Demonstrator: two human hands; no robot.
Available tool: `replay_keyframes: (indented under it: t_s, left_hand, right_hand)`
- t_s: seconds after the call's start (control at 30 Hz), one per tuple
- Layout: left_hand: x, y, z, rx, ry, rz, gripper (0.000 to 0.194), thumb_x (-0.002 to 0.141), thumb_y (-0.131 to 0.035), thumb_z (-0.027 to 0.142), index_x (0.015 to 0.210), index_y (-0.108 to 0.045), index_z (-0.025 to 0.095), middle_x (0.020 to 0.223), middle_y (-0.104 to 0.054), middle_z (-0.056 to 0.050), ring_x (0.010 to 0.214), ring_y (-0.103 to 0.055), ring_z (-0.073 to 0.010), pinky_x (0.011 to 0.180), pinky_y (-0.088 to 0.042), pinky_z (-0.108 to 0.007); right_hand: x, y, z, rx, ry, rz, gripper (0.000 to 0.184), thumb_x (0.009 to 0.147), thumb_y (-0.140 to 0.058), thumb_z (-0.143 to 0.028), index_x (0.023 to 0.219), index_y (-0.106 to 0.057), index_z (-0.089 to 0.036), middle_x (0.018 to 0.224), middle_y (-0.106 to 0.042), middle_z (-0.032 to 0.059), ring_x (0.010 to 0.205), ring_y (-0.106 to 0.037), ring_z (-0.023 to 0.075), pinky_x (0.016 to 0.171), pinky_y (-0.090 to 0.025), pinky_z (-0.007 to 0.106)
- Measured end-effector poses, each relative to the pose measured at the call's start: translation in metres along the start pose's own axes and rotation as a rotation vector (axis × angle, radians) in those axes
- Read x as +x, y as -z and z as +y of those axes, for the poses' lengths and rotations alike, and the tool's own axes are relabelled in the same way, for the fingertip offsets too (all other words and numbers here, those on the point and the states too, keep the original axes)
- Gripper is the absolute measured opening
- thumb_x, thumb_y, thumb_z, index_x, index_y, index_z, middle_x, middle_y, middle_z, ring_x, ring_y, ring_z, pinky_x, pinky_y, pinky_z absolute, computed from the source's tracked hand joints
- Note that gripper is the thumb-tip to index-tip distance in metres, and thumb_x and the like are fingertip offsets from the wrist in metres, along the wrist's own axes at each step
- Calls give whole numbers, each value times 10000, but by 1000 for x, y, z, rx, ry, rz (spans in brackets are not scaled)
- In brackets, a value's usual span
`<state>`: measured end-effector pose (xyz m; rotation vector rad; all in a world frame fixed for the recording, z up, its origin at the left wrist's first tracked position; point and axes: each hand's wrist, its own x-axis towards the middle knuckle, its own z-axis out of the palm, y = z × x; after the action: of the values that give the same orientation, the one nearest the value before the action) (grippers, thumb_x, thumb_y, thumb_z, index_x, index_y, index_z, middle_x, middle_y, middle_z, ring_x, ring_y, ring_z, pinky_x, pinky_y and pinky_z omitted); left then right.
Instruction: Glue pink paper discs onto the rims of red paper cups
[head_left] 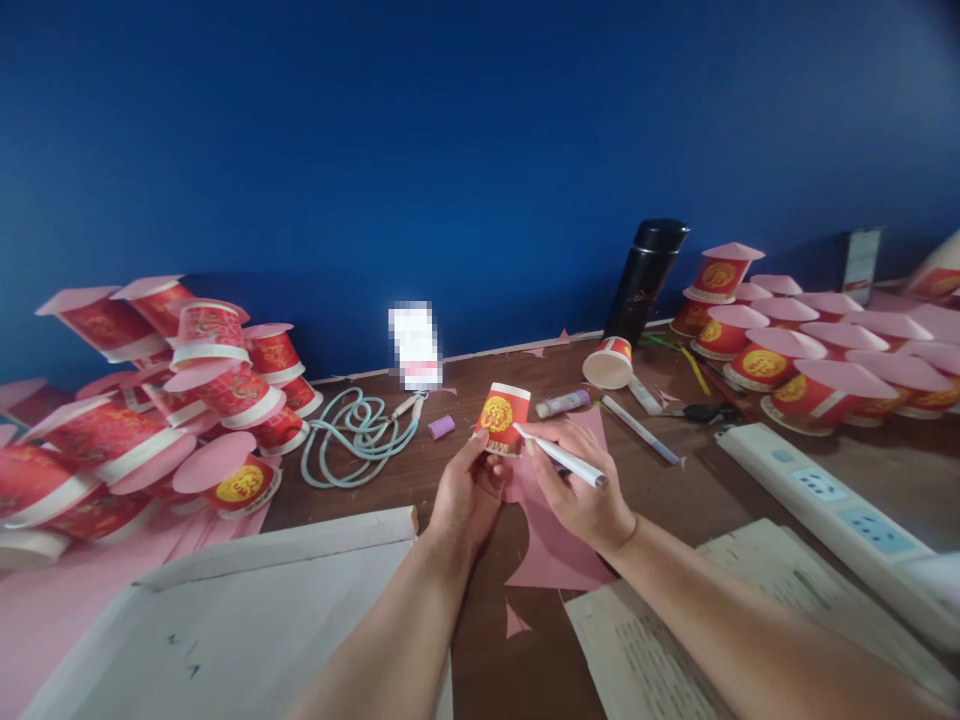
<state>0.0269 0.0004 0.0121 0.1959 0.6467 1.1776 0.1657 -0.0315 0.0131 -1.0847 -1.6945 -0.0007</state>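
Observation:
A red paper cup (504,412) with a gold emblem is held up by my left hand (469,495), thumb in front and fingers curled beneath. My right hand (589,490) grips a white marker pen (562,458), its tip at the right side of the cup. Whether the tip touches the cup I cannot tell. Under my hands lies a cut sheet of pink paper (559,555). Just beyond them are a glue stick (562,402) and a small purple cap (442,428). A second white pen (639,430) rests to the right.
Red cups with pink paper tops are piled at left (112,440) and right (776,360). A black flask (646,280) stands by the blue wall, near a cup on its side (609,363). Around lie a power strip (832,500), coiled cord (352,440), printed papers (645,650) and a white envelope (285,620).

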Motion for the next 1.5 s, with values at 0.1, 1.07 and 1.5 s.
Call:
replay_keyframes:
  t_s: [0.1, 1.07, 1.5]
  left_hand:
    - [-1, 0, 1, -9, -1, -9, 35, 820, -588, 103, 826, -599, 71, 657, -588, -21, 480, -496, -33, 458, -467, -126]
    - [1, -3, 3, -55, -26, 55, 16, 825, -587, 98, 831, -594, 86, 632, -575, -2, 451, -486, -24, 418, -449, -112]
    - [6, 2, 6, -108, 22, -32, 43, 815, -605, 127, 787, -578, 108, 624, -560, 6, 450, -466, -19, 416, -442, -110]
  right_hand:
    - [0, 0, 1, -7, 6, 7, 240, 853, -556, -147, 1076, -613, -218, 952, -692, 49, 894, -630, 205, 828, -495, 384]
    - [4, 3, 7, -30, 27, 9, 179, 866, -558, -178, 1033, -607, -219, 900, -693, 39, 835, -638, 193, 801, -499, 377]
    - [5, 8, 14, 63, -130, 23, 205, 911, -510, -269, 1087, -611, -239, 945, -696, 59, 818, -674, 188, 778, -543, 354]
